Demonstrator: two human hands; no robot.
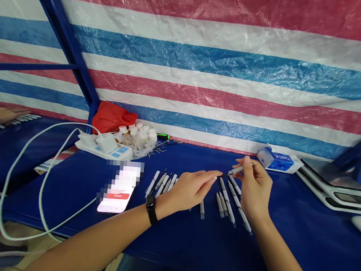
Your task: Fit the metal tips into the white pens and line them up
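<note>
Your right hand (256,188) pinches pen (236,170) over mat (171,240), left hand (195,186) pinching its dark tip (224,175), likely for steady two-ended control; spare pens (227,203) below, near both hands.

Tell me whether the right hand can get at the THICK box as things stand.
Probably yes: the box lies just beyond the right hand, with nothing visible between them, though its fingers hold a white pen.

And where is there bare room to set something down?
On the blue tabletop, between right hand and grey-topped white scale, and beyond left hand toward the striped plastic sheet. Crowded: around the slim white pens.
</note>
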